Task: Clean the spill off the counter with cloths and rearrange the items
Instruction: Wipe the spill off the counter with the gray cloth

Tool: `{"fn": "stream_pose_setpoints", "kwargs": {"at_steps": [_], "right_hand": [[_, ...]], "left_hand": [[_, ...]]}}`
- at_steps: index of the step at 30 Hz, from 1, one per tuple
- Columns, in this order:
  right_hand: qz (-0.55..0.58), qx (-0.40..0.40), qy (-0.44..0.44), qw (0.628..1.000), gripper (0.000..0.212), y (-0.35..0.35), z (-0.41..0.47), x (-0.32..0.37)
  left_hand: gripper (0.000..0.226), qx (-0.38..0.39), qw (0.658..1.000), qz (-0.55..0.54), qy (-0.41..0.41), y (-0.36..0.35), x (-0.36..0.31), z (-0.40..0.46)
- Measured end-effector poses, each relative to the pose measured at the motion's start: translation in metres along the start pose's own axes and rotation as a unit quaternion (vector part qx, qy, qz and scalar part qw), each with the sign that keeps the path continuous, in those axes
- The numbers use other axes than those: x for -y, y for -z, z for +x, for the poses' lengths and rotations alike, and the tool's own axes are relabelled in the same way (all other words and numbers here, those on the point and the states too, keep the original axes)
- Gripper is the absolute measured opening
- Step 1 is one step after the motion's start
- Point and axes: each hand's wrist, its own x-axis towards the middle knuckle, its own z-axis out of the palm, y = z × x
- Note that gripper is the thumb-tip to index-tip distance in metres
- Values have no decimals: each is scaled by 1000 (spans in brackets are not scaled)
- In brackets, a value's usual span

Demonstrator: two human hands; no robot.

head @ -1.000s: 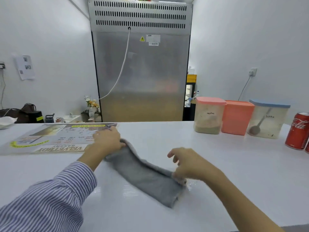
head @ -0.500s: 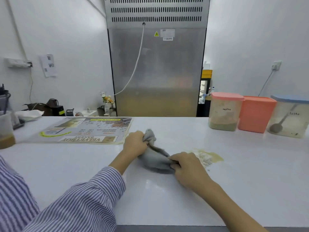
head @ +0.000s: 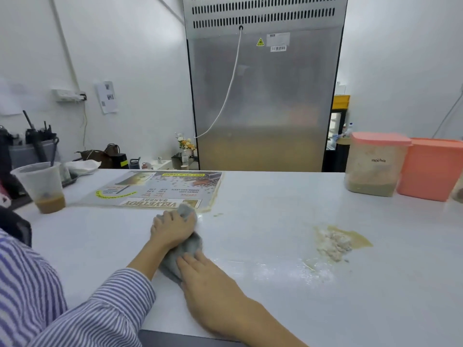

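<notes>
A bunched grey cloth (head: 186,249) lies on the white counter (head: 275,296), just in front of a laminated menu sheet (head: 160,190). My left hand (head: 172,227) grips the cloth's far end, fingers curled around it. My right hand (head: 200,274) lies on the cloth's near end, fingers fairly straight and pointing away from me. The spill (head: 335,241), a beige wet patch with clumped powder, sits to the right, apart from the cloth. White powder dust (head: 313,270) spreads in front of it.
A plastic cup (head: 42,186) with brown liquid stands at the far left. A pink-lidded mocha container (head: 375,164) and an orange container (head: 433,169) stand at the back right. A steel refrigerator (head: 265,96) rises behind the counter.
The cloth went from stretched out to bunched up, and my hands drew close together on it. The view swung left, bringing the spill and the cup into sight.
</notes>
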Motion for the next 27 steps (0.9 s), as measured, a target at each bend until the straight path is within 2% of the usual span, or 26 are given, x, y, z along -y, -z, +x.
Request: {"fn": "stream_pose_setpoints", "kwargs": {"at_steps": [4,9,14,17,22,24,27], "right_hand": [[28,16,-47,998,54,10,-6,-15],[29,21,-108,994,61,27,-20,-32],[33,-23,-165,985,58,32,-60,-62],[25,-51,-216,975,57,40,-94,-90],[14,-89,-278,956,57,57,-128,-111],[21,-120,-274,954,54,61,-121,-103],[62,-147,-214,964,57,67,-98,-80]], "left_hand": [[59,33,996,8,-84,-5,-38,-2],[56,67,983,20,-173,-23,-89,16],[52,104,958,8,-268,-49,-149,-4],[47,122,940,-54,-312,-66,-185,-23],[47,106,912,-283,-278,-71,-211,-54],[46,69,907,-318,-268,-50,-205,-54],[47,30,901,-343,-262,-12,-180,-37]]}}
